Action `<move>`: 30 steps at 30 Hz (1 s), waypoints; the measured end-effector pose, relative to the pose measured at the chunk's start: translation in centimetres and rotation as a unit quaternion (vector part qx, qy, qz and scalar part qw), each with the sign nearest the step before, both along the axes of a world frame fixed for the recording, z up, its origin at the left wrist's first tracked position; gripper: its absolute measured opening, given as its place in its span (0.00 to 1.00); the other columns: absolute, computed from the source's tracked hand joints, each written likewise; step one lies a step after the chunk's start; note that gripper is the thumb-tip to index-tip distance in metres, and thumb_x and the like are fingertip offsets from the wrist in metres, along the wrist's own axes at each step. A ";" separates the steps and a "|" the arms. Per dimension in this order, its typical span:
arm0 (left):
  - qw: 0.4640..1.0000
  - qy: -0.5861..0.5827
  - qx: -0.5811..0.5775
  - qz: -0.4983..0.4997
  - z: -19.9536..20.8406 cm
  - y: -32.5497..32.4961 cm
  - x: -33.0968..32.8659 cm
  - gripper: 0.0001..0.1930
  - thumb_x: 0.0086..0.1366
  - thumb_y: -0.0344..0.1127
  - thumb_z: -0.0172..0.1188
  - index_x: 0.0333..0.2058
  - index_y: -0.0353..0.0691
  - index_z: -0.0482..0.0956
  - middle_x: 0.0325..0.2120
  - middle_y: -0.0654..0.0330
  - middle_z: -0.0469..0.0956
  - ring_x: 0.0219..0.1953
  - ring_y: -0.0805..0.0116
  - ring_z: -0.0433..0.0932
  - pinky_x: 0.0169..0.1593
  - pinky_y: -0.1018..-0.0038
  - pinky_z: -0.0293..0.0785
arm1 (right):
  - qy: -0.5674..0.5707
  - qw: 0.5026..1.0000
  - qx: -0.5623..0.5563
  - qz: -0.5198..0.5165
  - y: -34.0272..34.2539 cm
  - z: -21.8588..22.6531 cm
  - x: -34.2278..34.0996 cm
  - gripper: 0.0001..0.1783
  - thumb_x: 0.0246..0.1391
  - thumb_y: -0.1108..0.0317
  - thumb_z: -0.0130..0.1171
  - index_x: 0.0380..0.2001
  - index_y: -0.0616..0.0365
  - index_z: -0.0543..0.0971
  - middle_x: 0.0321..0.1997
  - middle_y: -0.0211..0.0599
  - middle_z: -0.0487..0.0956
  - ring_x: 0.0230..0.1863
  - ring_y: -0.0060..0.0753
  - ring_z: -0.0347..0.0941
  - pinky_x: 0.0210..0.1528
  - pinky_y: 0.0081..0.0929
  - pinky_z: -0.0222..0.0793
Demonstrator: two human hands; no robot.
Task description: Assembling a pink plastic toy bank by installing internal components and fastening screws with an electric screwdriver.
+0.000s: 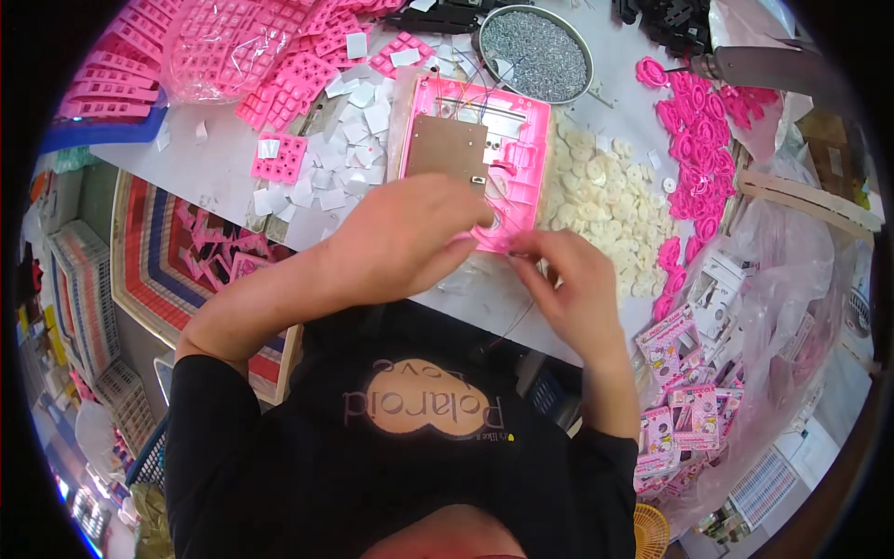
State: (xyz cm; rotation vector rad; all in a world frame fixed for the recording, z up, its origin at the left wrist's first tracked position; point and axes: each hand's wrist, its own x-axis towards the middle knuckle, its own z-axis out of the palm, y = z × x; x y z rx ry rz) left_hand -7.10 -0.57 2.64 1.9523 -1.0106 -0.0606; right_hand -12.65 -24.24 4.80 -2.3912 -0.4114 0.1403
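A pink plastic housing (529, 172) lies on the worktable in front of me, with a brown circuit board (440, 138) and thin coloured wires in it. Over its near left part, my left hand (410, 228) is closed with fingers curled down beside a round part in the housing; what they grip is hidden. At the near right corner, my right hand (573, 284) pinches thumb and forefinger together at the housing's edge. Whatever sits in that pinch is too small to name. A thin wire hangs below the table edge near the right hand.
White square pads (358, 121) and pink button sheets (289, 88) lie to the left. Cream discs (605, 210) and pink loop parts (694, 140) spread to the right. A round tin of screws (535, 54) stands at the back. Printed cards (694, 415) fill a plastic bag.
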 end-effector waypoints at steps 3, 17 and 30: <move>0.999 -0.016 0.032 -0.035 -1.2 -0.1 -1.1 0.15 0.54 0.27 0.67 0.41 0.40 0.77 0.35 0.58 0.76 0.36 0.54 0.76 0.39 0.62 0.72 | -0.112 0.993 -0.049 -0.002 0.9 -0.7 -0.6 0.07 0.50 0.75 0.67 0.34 0.58 0.81 0.37 0.38 0.81 0.32 0.38 0.76 0.29 0.30 0.71; 0.997 -0.042 0.063 -0.024 -3.2 -0.3 -1.9 0.12 0.56 0.28 0.62 0.41 0.41 0.78 0.34 0.59 0.76 0.37 0.57 0.76 0.39 0.62 0.71 | -0.140 0.988 -0.035 0.053 0.5 -3.1 -0.4 0.12 0.41 0.74 0.70 0.33 0.53 0.81 0.41 0.32 0.79 0.41 0.43 0.72 0.38 0.33 0.72; 0.994 -0.049 0.085 -0.044 -2.8 -0.4 -1.7 0.16 0.57 0.28 0.58 0.46 0.45 0.80 0.32 0.63 0.75 0.36 0.60 0.76 0.38 0.64 0.71 | -0.142 0.973 0.165 -0.073 -0.3 -7.7 -2.1 0.12 0.41 0.77 0.72 0.33 0.54 0.84 0.49 0.34 0.76 0.54 0.43 0.60 0.46 0.32 0.66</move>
